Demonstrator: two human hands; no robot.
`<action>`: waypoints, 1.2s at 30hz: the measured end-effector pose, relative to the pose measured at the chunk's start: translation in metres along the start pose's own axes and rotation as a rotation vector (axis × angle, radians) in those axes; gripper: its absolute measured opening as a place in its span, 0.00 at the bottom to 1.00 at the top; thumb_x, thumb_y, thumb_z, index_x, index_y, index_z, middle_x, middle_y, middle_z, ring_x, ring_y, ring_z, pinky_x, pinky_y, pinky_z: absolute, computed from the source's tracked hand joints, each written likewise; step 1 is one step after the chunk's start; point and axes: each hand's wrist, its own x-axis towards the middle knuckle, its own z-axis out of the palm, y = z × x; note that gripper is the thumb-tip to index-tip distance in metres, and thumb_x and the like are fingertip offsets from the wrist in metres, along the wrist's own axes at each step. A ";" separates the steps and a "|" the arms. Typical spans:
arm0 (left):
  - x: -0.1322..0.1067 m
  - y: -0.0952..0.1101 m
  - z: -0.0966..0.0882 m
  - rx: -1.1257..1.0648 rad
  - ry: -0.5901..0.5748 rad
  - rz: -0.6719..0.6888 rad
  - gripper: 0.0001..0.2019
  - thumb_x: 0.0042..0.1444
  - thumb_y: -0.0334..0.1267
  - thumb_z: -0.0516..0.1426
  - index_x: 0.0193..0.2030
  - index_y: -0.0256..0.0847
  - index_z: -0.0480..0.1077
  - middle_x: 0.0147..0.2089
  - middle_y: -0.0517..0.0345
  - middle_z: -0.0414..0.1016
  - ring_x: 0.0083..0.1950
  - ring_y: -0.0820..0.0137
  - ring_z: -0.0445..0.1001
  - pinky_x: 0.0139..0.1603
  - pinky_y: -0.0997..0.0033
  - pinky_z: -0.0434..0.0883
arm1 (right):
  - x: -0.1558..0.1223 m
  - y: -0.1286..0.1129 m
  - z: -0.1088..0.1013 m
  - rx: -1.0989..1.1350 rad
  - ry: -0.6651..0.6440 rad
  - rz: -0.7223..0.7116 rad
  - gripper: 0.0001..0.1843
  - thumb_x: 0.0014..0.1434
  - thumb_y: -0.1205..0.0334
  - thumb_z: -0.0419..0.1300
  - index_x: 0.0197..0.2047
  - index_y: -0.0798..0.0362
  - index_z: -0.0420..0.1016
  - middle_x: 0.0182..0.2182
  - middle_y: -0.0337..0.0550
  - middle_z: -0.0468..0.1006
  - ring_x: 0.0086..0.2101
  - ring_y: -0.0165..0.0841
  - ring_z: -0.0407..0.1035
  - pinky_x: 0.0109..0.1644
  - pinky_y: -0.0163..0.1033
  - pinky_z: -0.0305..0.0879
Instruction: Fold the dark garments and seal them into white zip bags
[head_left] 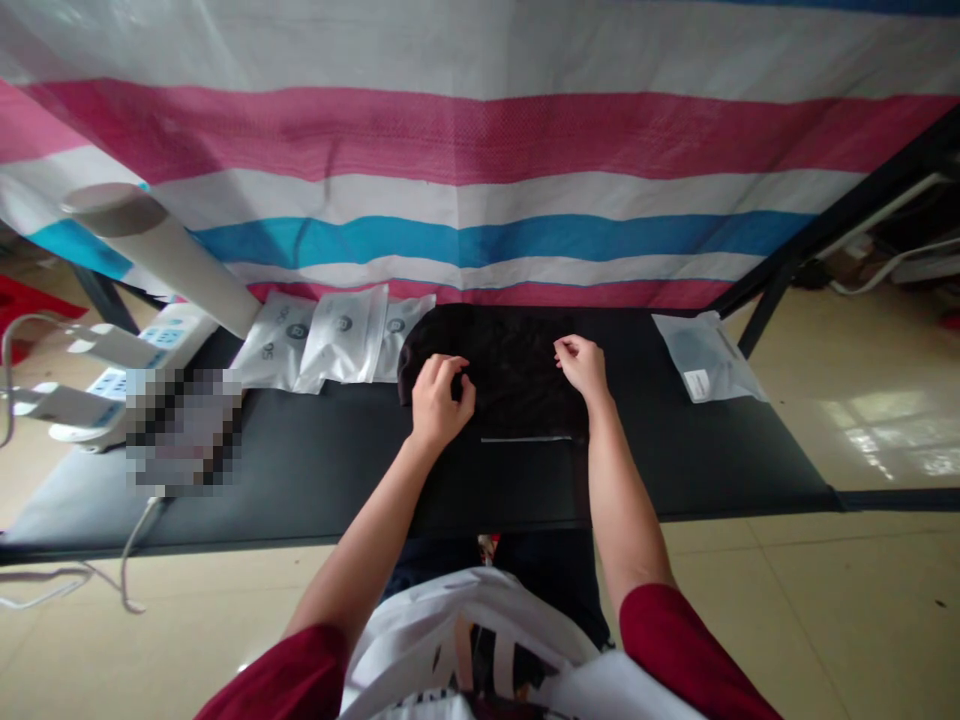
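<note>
A black garment (510,375) lies bunched on the black table (300,470), in front of me. My left hand (440,395) rests on its left edge with fingers curled and pinching the cloth. My right hand (581,365) pinches the cloth at the garment's upper right edge. A thin light strip (525,438) shows at the garment's near edge.
Three clear zip bags (337,340) lie at the back left of the table, and one more bag (709,358) at the right. A large cardboard tube (161,255) and white devices with cables (97,380) stand at the left. A striped tarp (480,150) hangs behind the table.
</note>
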 end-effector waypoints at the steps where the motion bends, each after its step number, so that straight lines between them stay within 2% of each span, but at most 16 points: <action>1: -0.002 0.005 0.005 -0.035 -0.093 0.033 0.12 0.57 0.32 0.53 0.48 0.43 0.67 0.45 0.51 0.72 0.48 0.62 0.72 0.50 0.61 0.72 | -0.001 0.000 0.000 0.000 0.005 0.001 0.14 0.60 0.51 0.57 0.36 0.52 0.77 0.26 0.42 0.81 0.25 0.34 0.76 0.35 0.36 0.69; 4: -0.008 0.013 0.016 -0.046 -0.304 0.086 0.17 0.57 0.35 0.55 0.54 0.42 0.67 0.52 0.49 0.71 0.53 0.59 0.70 0.54 0.57 0.71 | -0.003 -0.003 0.000 0.004 0.038 0.008 0.18 0.62 0.47 0.55 0.35 0.52 0.77 0.25 0.42 0.80 0.25 0.34 0.76 0.35 0.36 0.68; 8: -0.011 0.012 0.023 -0.016 -0.409 0.084 0.18 0.58 0.39 0.57 0.55 0.43 0.69 0.59 0.47 0.69 0.60 0.54 0.67 0.58 0.52 0.69 | -0.006 -0.005 0.000 0.005 0.064 0.021 0.24 0.63 0.42 0.52 0.33 0.52 0.77 0.24 0.43 0.80 0.25 0.35 0.76 0.34 0.35 0.67; 16: -0.009 0.007 0.022 -0.043 -0.423 0.057 0.17 0.59 0.41 0.57 0.55 0.45 0.72 0.60 0.48 0.70 0.61 0.53 0.66 0.57 0.49 0.70 | -0.006 -0.004 0.006 -0.048 0.079 0.022 0.26 0.63 0.39 0.50 0.31 0.50 0.77 0.25 0.46 0.81 0.25 0.38 0.76 0.33 0.38 0.67; 22: -0.008 0.006 0.024 -0.034 -0.412 0.063 0.16 0.59 0.40 0.57 0.53 0.44 0.73 0.59 0.48 0.71 0.60 0.53 0.67 0.56 0.49 0.70 | -0.006 -0.001 0.006 0.007 0.089 0.033 0.27 0.62 0.38 0.50 0.30 0.51 0.77 0.25 0.47 0.81 0.26 0.39 0.77 0.34 0.38 0.69; 29: -0.012 0.006 0.028 0.020 -0.394 0.083 0.16 0.59 0.40 0.56 0.53 0.41 0.73 0.58 0.49 0.72 0.59 0.56 0.68 0.57 0.53 0.69 | -0.020 -0.006 0.004 -0.001 0.147 -0.051 0.19 0.59 0.46 0.56 0.32 0.52 0.79 0.27 0.47 0.82 0.30 0.40 0.78 0.38 0.38 0.71; 32: -0.013 0.007 0.026 0.029 -0.378 0.086 0.15 0.59 0.39 0.56 0.52 0.42 0.74 0.57 0.49 0.73 0.58 0.57 0.69 0.57 0.54 0.69 | -0.039 -0.007 0.003 -0.018 0.117 -0.151 0.14 0.58 0.51 0.58 0.35 0.51 0.79 0.33 0.46 0.84 0.36 0.40 0.79 0.44 0.41 0.73; 34: -0.013 0.007 0.025 0.034 -0.365 0.096 0.15 0.59 0.39 0.57 0.52 0.42 0.74 0.57 0.49 0.73 0.57 0.57 0.70 0.56 0.54 0.70 | -0.052 -0.005 0.001 -0.040 0.100 -0.241 0.11 0.56 0.55 0.59 0.36 0.50 0.80 0.39 0.46 0.84 0.43 0.42 0.78 0.50 0.43 0.72; 36: -0.013 0.008 0.025 0.034 -0.356 0.105 0.15 0.59 0.39 0.57 0.51 0.41 0.74 0.57 0.49 0.74 0.57 0.57 0.70 0.56 0.54 0.70 | -0.062 -0.001 -0.002 -0.079 0.107 -0.272 0.10 0.54 0.57 0.60 0.37 0.50 0.80 0.43 0.47 0.83 0.50 0.44 0.75 0.56 0.46 0.70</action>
